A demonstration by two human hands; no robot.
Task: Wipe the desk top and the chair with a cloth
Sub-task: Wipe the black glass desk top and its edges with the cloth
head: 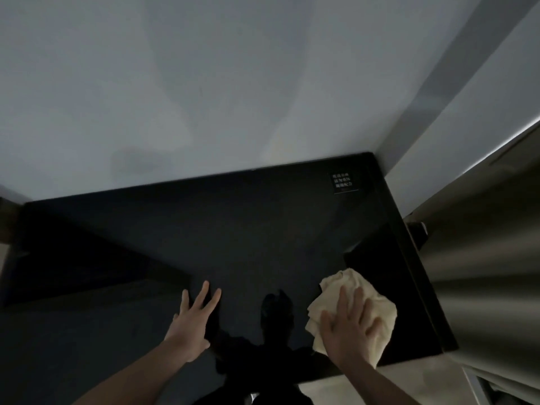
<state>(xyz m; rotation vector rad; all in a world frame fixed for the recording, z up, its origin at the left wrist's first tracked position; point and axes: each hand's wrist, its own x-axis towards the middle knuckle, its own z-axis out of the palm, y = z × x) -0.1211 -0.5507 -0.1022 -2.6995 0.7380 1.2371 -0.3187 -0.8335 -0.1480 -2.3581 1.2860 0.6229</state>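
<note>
The glossy black desk top (233, 229) fills the middle of the head view, set against a pale wall. A crumpled cream cloth (344, 287) lies on its front right part. My right hand (347, 325) presses flat on the cloth, fingers spread, covering its near half. My left hand (194, 320) rests flat on the bare desk top to the left, fingers apart and holding nothing. A dark reflection of my head and arms shows in the surface between the hands. No chair is in view.
A small black sticker with white text (344, 183) sits at the desk's far right corner. A grey curtain (482, 273) hangs right beside the desk's right edge. The pale wall (204, 97) runs along the back edge. Light floor (409, 381) shows below the front edge.
</note>
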